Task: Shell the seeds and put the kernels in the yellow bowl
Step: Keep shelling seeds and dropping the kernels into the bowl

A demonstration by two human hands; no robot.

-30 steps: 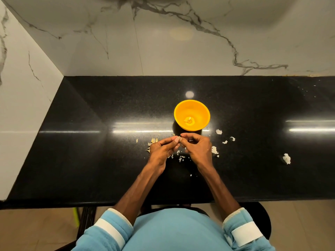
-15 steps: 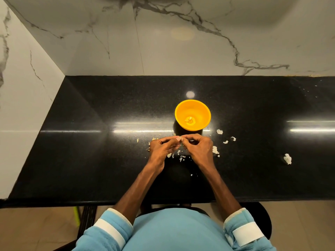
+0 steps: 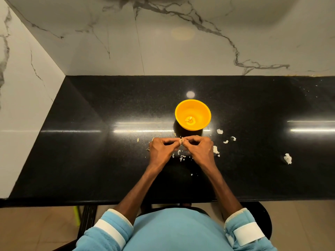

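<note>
Seed (image 3: 181, 140) in a two-handed pinch

It sits between the curled fingers (image 3: 171, 142) of left hand (image 3: 160, 152) and right hand (image 3: 200, 151) — over the counter (image 3: 108, 160), just short of the yellow bowl (image 3: 201, 113), which holds a few kernels (image 3: 189, 120). Shell fragments (image 3: 215, 149) lie scattered beside both hands.

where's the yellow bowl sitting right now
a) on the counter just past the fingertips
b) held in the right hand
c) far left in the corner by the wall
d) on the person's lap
a: the yellow bowl stands on the black counter, just beyond the spot where the left hand and right hand pinch a seed between them.
</note>
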